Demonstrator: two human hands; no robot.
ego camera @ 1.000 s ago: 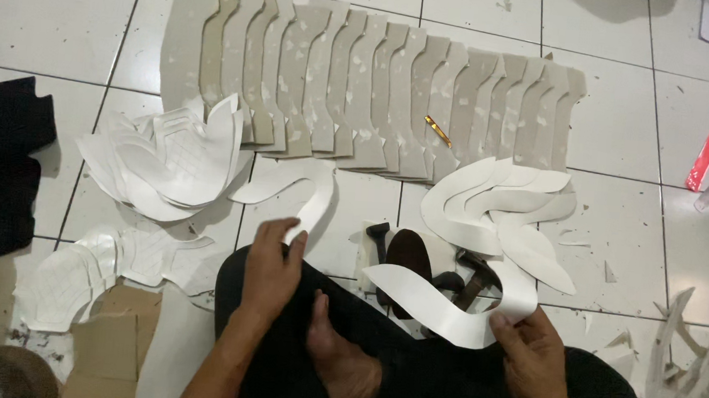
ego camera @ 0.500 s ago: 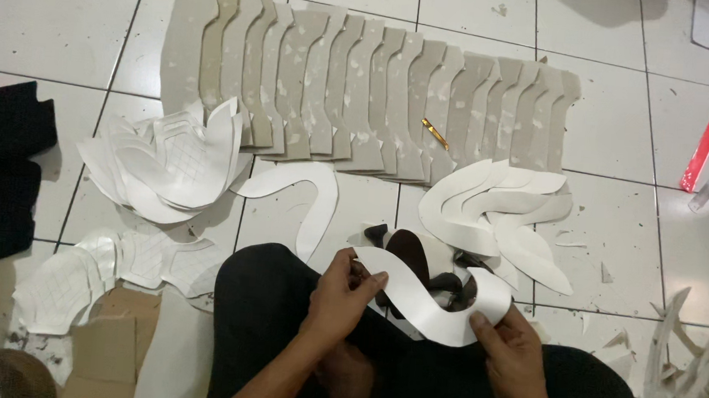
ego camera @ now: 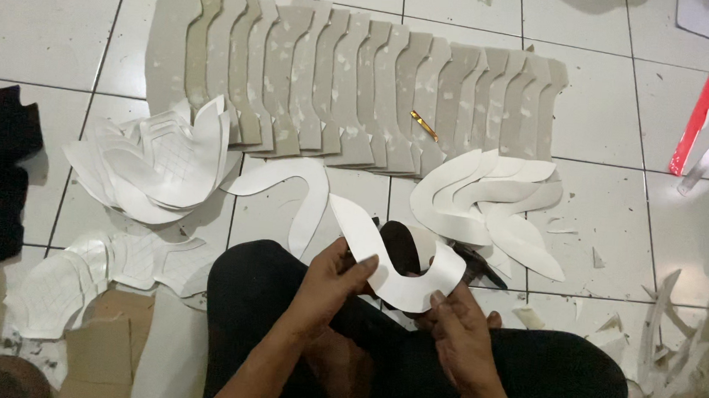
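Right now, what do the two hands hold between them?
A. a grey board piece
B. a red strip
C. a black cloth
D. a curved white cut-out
D: the left hand and right hand each pinch an end of the curved white cut-out above the lap; the red strip lies far off on the floor.

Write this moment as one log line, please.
left hand: holds white curved piece | right hand: holds same piece | behind: fanned grey cutouts on tile floor
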